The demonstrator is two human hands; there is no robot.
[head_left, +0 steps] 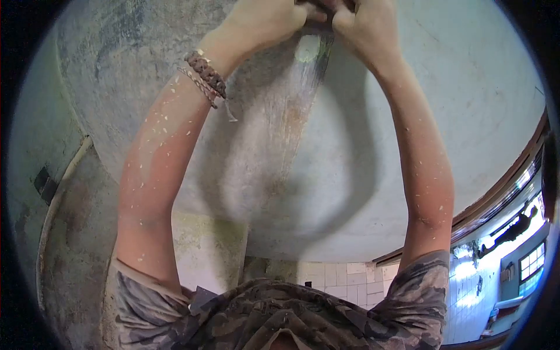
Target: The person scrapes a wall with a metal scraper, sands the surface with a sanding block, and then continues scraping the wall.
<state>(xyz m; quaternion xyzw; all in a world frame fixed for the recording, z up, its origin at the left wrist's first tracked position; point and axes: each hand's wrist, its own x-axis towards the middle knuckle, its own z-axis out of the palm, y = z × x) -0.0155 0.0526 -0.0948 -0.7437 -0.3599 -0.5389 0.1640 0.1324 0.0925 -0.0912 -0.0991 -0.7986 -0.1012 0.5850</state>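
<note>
At the top edge, my left hand [274,20] and my right hand [368,26] are raised close together against a painted wall [461,111]. The fingers of both are curled and partly cut off by the frame. A dark edge of something [318,26] shows between them, too little of it to name. Below the hands, a worn, streaked strip [291,125] runs down the wall, with darker, mottled surface to its left. Pale flakes dot both forearms, and braided bracelets [205,76] circle my left wrist.
A pipe-like rounded edge [61,181] curves along the left side beside a small dark box [45,185]. White tiles [344,283] cover a surface low in the middle. At right, beyond a brown frame edge [496,198], lies a bright room with a window [532,261].
</note>
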